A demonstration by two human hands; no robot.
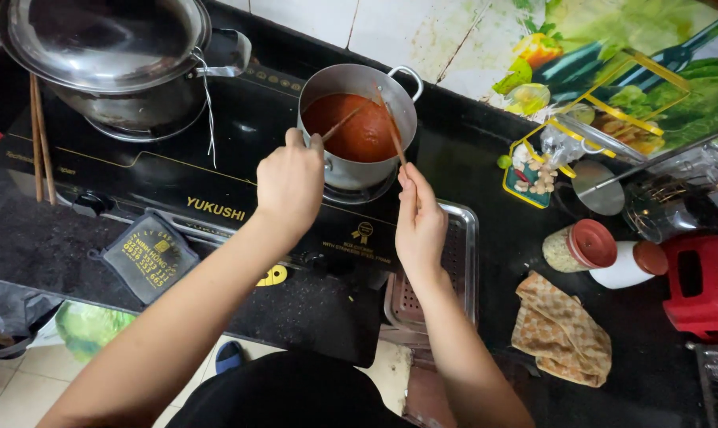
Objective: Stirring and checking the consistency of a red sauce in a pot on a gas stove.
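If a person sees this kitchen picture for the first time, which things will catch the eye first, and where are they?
First comes the small steel pot of red sauce on the black stove, near the centre. The left hand grips its near rim while the right hand holds chopsticks that dip into the sauce. At upper left sits a big lidded steel pan; on the counter to the right lie two red-capped jars.

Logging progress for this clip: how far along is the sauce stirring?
Done: red sauce is already in the pot on the stove. In hand: left hand steadies the pot; right hand holds chopsticks in the sauce. Left: pot not yet off the stove.
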